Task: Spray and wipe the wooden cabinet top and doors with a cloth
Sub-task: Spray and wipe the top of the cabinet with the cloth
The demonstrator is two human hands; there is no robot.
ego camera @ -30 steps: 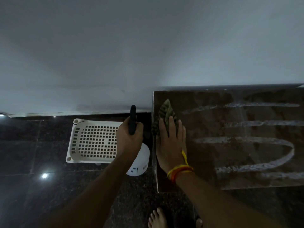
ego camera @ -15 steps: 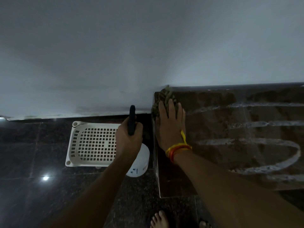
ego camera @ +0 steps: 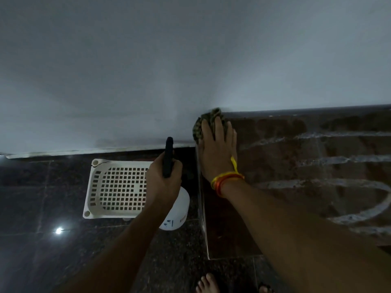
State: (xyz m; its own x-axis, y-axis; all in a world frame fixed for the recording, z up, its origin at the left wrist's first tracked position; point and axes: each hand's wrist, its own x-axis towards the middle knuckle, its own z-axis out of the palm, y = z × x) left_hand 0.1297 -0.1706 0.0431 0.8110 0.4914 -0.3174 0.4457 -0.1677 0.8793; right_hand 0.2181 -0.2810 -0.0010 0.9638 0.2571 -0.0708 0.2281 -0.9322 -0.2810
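The brown wooden cabinet top fills the right side, streaked with pale wet spray lines. My right hand presses a green patterned cloth flat onto the top's far left corner, against the wall. Most of the cloth is hidden under my fingers. My left hand grips the black trigger head of a white spray bottle, held over the floor just left of the cabinet's edge. The cabinet doors are out of view.
A white perforated plastic basket lies on the dark glossy floor left of the cabinet. A pale grey wall runs behind everything. My bare toes show at the bottom edge.
My right hand has slid the cloth away from me along the cabinet's left edge, up to the back corner at the wall. The left hand and bottle stayed put.
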